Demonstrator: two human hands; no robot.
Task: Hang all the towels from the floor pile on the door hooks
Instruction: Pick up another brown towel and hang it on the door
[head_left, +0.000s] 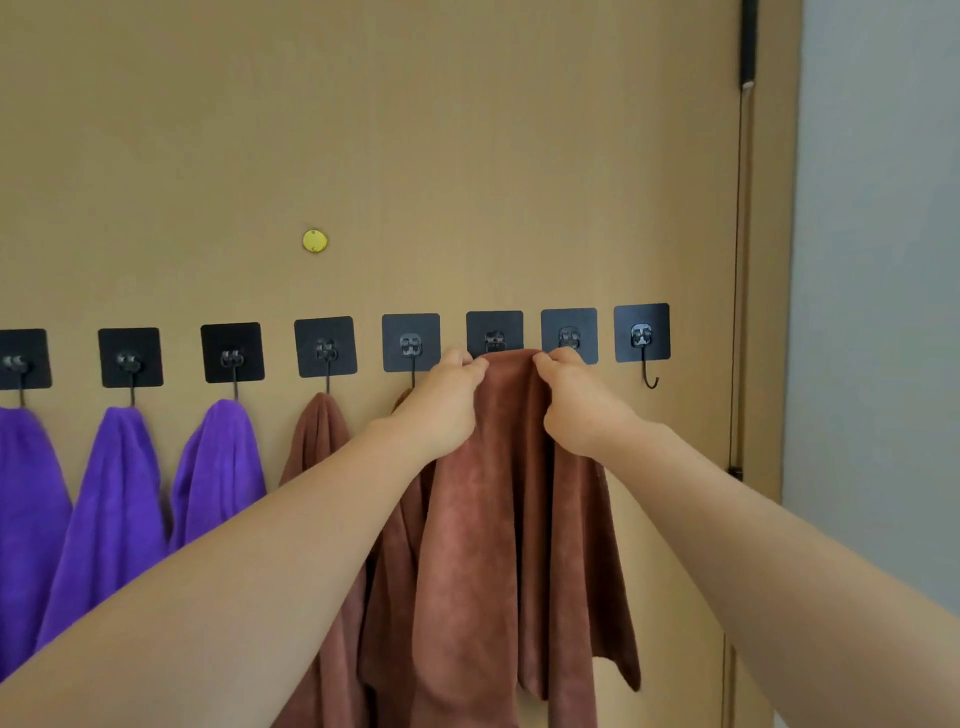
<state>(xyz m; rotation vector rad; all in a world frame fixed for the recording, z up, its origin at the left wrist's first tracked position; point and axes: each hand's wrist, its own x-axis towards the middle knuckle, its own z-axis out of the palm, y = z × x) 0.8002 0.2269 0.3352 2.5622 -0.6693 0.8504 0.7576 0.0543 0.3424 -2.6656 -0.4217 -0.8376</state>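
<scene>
A brown towel (488, 499) hangs down in front of the tan door (415, 156), its top edge raised to the sixth black hook pad (494, 327). My left hand (447, 400) pinches the towel's top edge on the left, and my right hand (576, 400) pinches it on the right. Three purple towels (114, 493) hang on the left hooks. Another brown towel (317, 441) hangs on the fourth hook, and one more shows behind my left wrist on the fifth. The rightmost hook (649, 379) is bare. The hook under the held towel is hidden.
A row of square black adhesive hook pads runs across the door at hand height. A small yellow disc (315, 241) sits higher on the door. The door's edge and frame (748, 312) stand at the right, with a grey wall (878, 312) beyond.
</scene>
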